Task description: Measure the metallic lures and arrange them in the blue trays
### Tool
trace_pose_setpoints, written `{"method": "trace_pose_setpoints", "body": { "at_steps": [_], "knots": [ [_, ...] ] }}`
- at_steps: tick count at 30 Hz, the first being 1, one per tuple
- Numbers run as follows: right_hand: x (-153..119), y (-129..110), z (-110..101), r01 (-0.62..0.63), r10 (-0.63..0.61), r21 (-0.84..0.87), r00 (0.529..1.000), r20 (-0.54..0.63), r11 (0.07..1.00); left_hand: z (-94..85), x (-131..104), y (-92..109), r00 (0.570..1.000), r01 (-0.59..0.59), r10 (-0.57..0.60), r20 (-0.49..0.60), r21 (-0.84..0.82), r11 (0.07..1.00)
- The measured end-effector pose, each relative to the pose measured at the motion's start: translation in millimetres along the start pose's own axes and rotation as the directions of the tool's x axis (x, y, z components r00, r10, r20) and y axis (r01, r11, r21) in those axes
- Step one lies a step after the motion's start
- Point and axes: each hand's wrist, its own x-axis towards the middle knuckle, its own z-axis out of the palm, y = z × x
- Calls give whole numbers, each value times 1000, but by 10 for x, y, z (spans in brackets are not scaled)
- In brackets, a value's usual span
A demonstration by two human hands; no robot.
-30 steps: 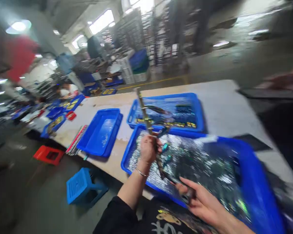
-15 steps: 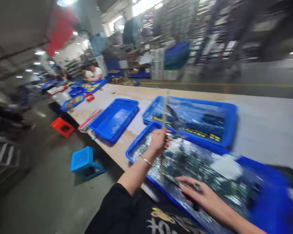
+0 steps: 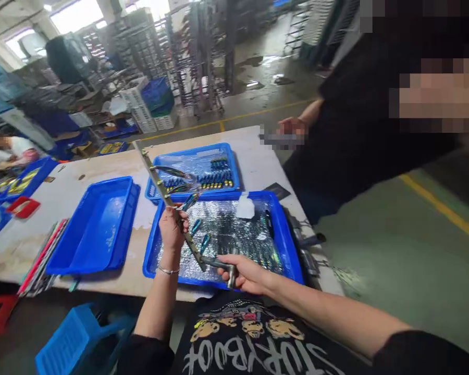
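My left hand (image 3: 172, 229) is wrapped round a long thin metal bar (image 3: 156, 182), held at a slant, with several blue-green pieces hanging along it. At the bar's lower end, my right hand (image 3: 242, 273) grips a metal tool (image 3: 231, 276) whose tip meets the bar. Both hands are over the near edge of a blue tray (image 3: 293, 250) lined with clear bubble wrap, with rows of dark pieces under it. A white scrap (image 3: 245, 207) lies on the wrap.
Behind is another blue tray (image 3: 234, 166) with blue and yellow pieces. A third blue tray (image 3: 94, 229) stands left, beside red and grey strips (image 3: 42, 255). A person in black (image 3: 336, 130) stands at the table's right end; a blue stool (image 3: 68, 338) is at lower left.
The view has swung to the right, bringing the person in black into sight. The bar now slants to the left at its top; both hands keep their holds.
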Motion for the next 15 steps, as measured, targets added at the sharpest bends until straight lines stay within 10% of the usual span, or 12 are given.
{"method": "trace_pose_setpoints", "body": {
  "at_steps": [3, 6, 11, 15],
  "knots": [
    [-22, -5, 58, 380, -417, -717, 899, 135, 585, 55, 100, -5, 998, 10, -16, 66, 84, 996],
    [-58, 23, 75, 394, -524, -903, 812, 255, 171, 107, 225, -21, 988, -26, 2, 154, 150, 988],
    [-171, 567, -357, 433, -608, -504, 752, -257, 748, 113, 363, 97, 959, -90, 22, 284, 230, 969],
    [-357, 1294, -1067, 329, -617, -534, 250, -746, 779, 104, 367, 265, 914, -188, 35, 403, 345, 919]
  ]
}}
